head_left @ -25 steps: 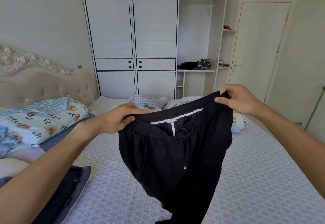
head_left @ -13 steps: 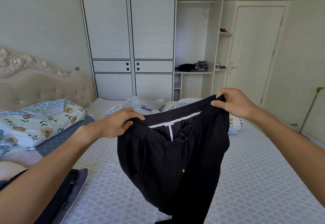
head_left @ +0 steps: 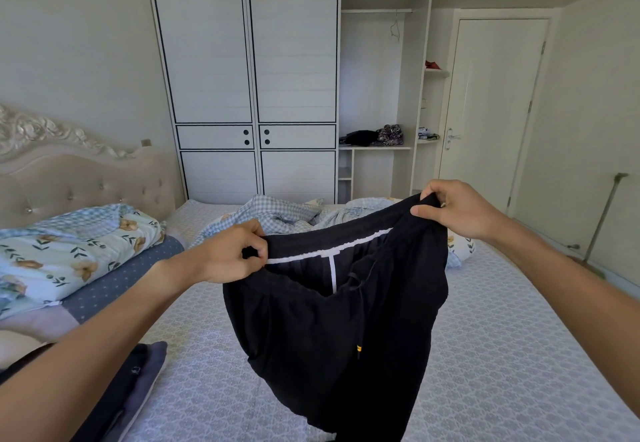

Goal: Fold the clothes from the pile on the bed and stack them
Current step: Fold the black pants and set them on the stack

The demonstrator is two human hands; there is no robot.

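Head view: black drawstring jersey trousers [head_left: 346,320] held up by the waistband above the grey-patterned quilted bed [head_left: 502,355], legs hanging toward it, evidently to square the garment before folding. Left hand [head_left: 228,254] pinching the near-left waistband corner; right hand [head_left: 453,209] gripping the far-right corner, stretching the band taut. Unsorted pile of blue checked clothes [head_left: 277,214] beyond the trousers on the bed. Dark folded stack [head_left: 135,386], probably finished items, at the bed's near-left edge.
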